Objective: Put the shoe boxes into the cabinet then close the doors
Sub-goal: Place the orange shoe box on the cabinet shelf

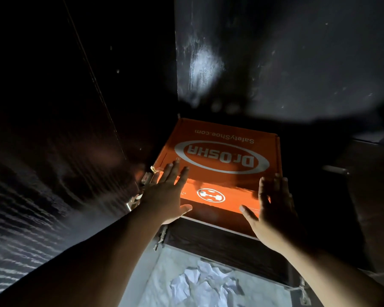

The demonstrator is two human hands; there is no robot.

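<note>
Orange shoe box (217, 156) inside dark cabinet (275, 63); my left hand (166, 193) and right hand (273, 204) flat against its front, fingers straight, gripping nothing.

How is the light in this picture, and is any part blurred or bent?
Head view: very dark; only the orange shoe box is lit, brightest on its front face between the left hand and right hand; pale glare smears the dark cabinet door; wide-angle lens bends the edges; the hands look slightly soft.

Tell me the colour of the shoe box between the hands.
Orange, with white lettering and logo; the shoe box shows in the head view.
</note>
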